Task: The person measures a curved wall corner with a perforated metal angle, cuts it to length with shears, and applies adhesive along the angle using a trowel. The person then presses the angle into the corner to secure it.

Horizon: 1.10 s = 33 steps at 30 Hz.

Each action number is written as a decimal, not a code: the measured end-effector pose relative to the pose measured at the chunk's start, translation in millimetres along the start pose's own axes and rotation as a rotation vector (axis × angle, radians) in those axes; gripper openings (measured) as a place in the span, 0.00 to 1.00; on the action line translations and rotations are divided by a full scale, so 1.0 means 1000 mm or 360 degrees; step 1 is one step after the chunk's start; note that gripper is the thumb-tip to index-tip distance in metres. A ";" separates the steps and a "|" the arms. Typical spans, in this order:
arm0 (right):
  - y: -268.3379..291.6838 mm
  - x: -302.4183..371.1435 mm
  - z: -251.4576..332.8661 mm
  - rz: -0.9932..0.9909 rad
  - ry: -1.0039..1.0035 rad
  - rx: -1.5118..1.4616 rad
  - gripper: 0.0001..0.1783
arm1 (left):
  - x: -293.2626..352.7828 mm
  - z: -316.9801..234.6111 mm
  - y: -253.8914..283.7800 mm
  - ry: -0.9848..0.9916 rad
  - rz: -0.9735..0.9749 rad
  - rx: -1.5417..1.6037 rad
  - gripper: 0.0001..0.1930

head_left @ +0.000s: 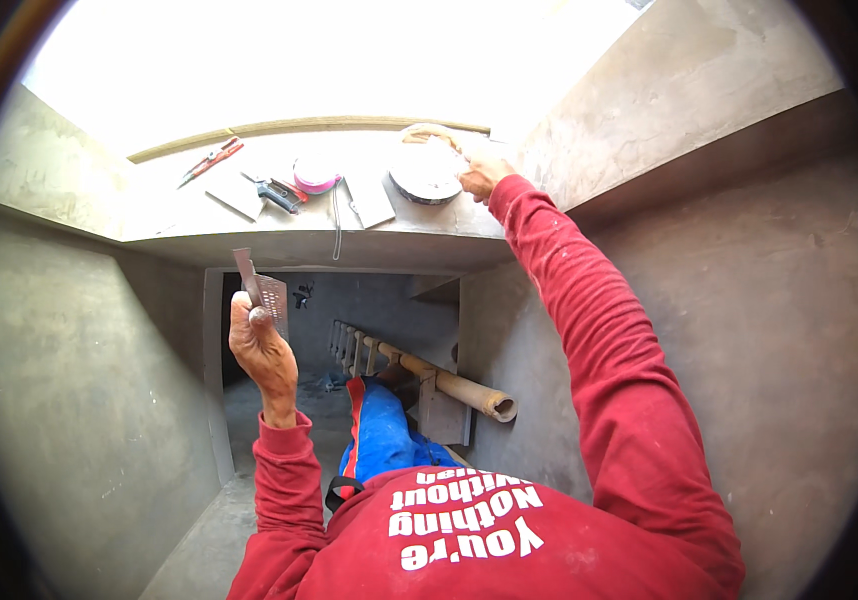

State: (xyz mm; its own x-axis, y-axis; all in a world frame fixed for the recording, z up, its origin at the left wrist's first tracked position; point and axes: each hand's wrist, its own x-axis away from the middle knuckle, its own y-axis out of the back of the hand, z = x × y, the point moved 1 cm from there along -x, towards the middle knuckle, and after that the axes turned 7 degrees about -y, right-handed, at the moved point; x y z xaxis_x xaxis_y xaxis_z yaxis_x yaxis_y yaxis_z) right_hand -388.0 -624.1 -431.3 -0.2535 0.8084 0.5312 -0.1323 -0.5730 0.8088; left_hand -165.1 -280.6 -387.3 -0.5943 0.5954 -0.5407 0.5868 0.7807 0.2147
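Note:
My left hand (264, 350) is raised below the ledge, its thumb and fingers pinching a flat metal piece (272, 298) with rows of small holes and a narrow strip sticking up. My right arm reaches out to the sunlit ledge, where my right hand (484, 172) is at the right rim of a round, dark-sided tub (424, 175) with a pale top. The fingers of that hand curl inward; glare bleaches them, so what they grip is unclear. A tan curved shape (427, 132) shows at the tub's far rim.
On the ledge (174, 215) lie red-handled pliers (212, 160), a dark-handled tool (281, 195), a pink roll (317, 178) and flat plates (369, 200). A cord (337, 230) hangs over the edge. A wooden strip (349, 122) runs behind. Below, a bamboo pole (449, 385) slants beside my leg.

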 end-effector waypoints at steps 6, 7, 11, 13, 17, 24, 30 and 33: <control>-0.007 -0.005 -0.020 0.0455 -0.0177 -0.0922 0.23 | 0.004 -0.003 -0.005 0.0091 0.0109 0.0086 0.22; -0.007 -0.002 -0.022 0.0513 -0.0202 -0.0968 0.24 | 0.004 -0.003 -0.006 0.0139 0.0127 0.0092 0.21; -0.012 0.007 -0.031 0.0454 -0.0203 -0.1304 0.19 | 0.001 -0.001 -0.012 0.0208 0.0168 0.0084 0.20; -0.017 0.002 -0.035 0.0356 -0.0230 -0.1313 0.16 | -0.001 0.001 -0.016 0.0228 0.0189 0.0096 0.19; -0.025 -0.026 -0.034 0.0006 0.0174 0.0048 0.18 | 0.002 0.003 -0.023 0.0296 0.0216 0.0184 0.18; -0.019 -0.029 -0.019 -0.0417 0.0096 0.0328 0.25 | 0.010 0.004 -0.014 0.0304 0.0124 0.0223 0.19; -0.017 -0.033 -0.006 -0.0235 0.0190 0.0138 0.22 | 0.021 0.010 0.000 0.0356 0.0140 0.0078 0.19; -0.029 -0.044 0.004 -0.0428 0.0634 0.0674 0.17 | 0.028 0.012 0.000 0.0394 0.0160 0.0038 0.20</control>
State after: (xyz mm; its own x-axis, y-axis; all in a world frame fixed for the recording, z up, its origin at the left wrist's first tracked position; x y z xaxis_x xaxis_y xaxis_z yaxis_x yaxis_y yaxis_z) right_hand -369.0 -642.5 -477.6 -0.6118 0.7577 0.2270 0.1282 -0.1882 0.9737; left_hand -174.8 -266.3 -411.9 -0.6470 0.7003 -0.3016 0.6607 0.7123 0.2368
